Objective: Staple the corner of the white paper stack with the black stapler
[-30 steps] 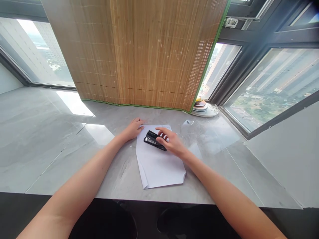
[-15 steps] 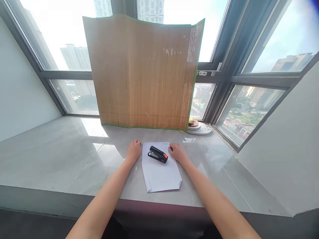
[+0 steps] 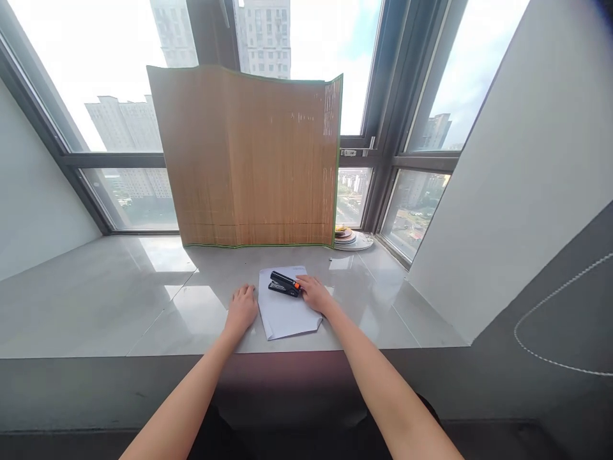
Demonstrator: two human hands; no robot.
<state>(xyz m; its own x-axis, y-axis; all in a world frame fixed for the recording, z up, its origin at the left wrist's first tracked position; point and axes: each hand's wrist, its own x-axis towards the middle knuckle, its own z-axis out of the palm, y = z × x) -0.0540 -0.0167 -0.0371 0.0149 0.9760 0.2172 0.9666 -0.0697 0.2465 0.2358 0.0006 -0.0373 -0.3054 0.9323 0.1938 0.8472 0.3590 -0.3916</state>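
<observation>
A black stapler (image 3: 283, 285) with an orange end lies on a stack of white paper (image 3: 287, 313) on the grey stone window ledge (image 3: 143, 300). My right hand (image 3: 313, 294) rests on the paper at the stapler's orange end, fingers curled and touching it. My left hand (image 3: 242, 308) lies flat on the ledge just left of the paper, fingers apart, holding nothing.
A bamboo screen (image 3: 249, 160) stands upright behind the paper against the window. A small stack of dishes (image 3: 349, 236) sits at its right foot. A white wall (image 3: 517, 166) bounds the ledge on the right.
The view has pulled back and away from the ledge. My right hand let go of the stapler, then returned to its orange end. My left hand slid from the paper's top corner down its left side.
</observation>
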